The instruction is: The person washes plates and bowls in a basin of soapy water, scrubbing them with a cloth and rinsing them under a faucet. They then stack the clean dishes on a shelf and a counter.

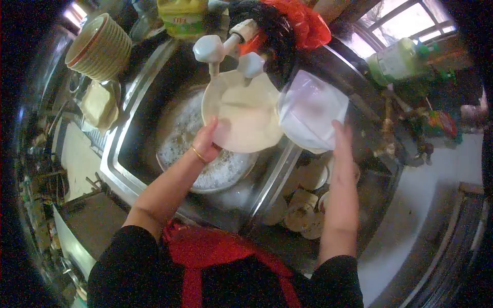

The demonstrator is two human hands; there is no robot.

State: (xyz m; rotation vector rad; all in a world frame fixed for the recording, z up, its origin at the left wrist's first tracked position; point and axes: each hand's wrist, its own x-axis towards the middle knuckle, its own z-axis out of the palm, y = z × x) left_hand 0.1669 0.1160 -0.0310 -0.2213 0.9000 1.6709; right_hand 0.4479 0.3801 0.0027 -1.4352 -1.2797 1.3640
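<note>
My left hand (206, 141) grips the lower left edge of a round cream plate (244, 115), thumb over its rim. The plate is tilted toward me below the white faucet (209, 49). In my right hand (343, 136) is a white angular dish (314, 110), held by its right side. Its left edge meets or overlaps the cream plate's right rim in this view. Under my left hand, a round basin of soapy water (205, 169) stands in the left sink. Several dirty dishes (300, 213) lie in the right sink, below my right forearm.
A tall stack of bowls (102, 49) and cream dishes (98, 105) stand left of the sink (114, 149). Behind it are a yellow detergent bottle (182, 18) and a red plastic bag (300, 23). A pale green bottle (395, 62) is at the far right. The metal divider (272, 179) separates the two sinks.
</note>
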